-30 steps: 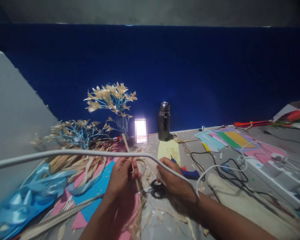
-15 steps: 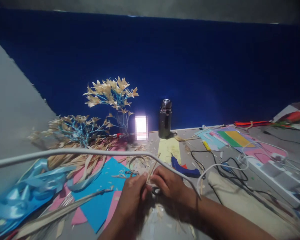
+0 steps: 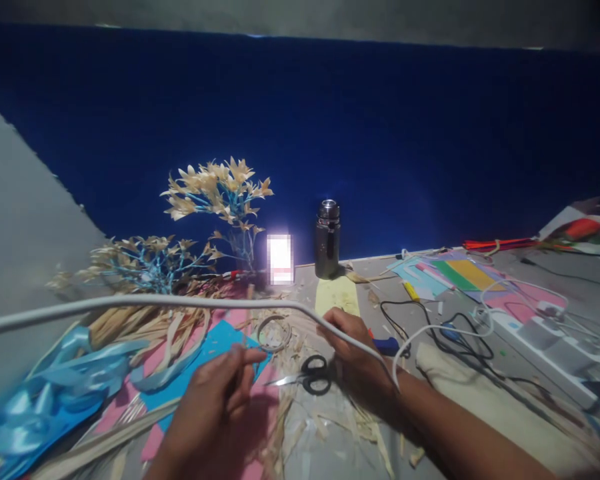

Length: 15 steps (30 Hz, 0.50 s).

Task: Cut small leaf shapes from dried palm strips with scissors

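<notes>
My left hand (image 3: 223, 383) is raised over the blue paper (image 3: 225, 337). Its thumb and fingertips are drawn together, and a thin pale strip (image 3: 251, 292), blurred, seems to stand up from them. My right hand (image 3: 351, 347) lies further forward with fingers curled, across the blue hot glue gun (image 3: 386, 345). It covers most of the gun, and whether it grips it is hidden. Black-handled scissors (image 3: 316, 375) lie between the hands, blades pointing left. Just beyond them rests a roll of tape (image 3: 274, 333), amid pale scraps.
A white cable (image 3: 180, 302) crosses in front of the right forearm. Dried flowers (image 3: 220, 190), a bright blurred-out light (image 3: 280, 259) and a dark flask (image 3: 327, 240) stand at the back. Blue ribbon (image 3: 65, 380) lies left; a power strip (image 3: 545, 360) and cords lie right.
My hands have come apart: the left moved left, the right forward and right over the glue gun. The scissors between them now show fully.
</notes>
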Motion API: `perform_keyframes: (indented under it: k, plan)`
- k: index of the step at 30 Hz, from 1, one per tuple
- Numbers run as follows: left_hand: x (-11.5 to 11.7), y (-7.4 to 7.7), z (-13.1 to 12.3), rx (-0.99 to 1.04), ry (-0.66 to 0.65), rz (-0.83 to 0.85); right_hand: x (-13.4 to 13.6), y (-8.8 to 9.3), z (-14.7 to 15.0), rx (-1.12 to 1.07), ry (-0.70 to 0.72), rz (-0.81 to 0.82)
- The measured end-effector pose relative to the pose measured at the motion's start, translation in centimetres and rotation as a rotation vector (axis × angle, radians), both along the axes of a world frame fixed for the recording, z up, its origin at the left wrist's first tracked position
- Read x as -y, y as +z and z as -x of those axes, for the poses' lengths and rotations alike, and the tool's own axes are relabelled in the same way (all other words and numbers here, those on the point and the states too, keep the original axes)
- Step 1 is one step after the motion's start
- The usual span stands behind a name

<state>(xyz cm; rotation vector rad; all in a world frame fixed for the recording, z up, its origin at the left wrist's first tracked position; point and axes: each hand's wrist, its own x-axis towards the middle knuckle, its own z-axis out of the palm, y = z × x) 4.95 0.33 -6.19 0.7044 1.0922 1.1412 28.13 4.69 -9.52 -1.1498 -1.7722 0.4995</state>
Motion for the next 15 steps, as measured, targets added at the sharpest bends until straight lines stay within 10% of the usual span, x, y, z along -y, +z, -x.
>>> perform_keyframes:
  k: [7, 15]
  plan:
    - [0.7, -1.4, -5.0, -0.128, -0.138, -0.2, 1.3, -0.3, 1.0, -0.056, 0.184, 0.132]
    - [0.3, -3.1, -5.7, -0.349, -0.001, -0.226, 2.2, -0.5, 1.0, 0.183, 0.156, -0.166]
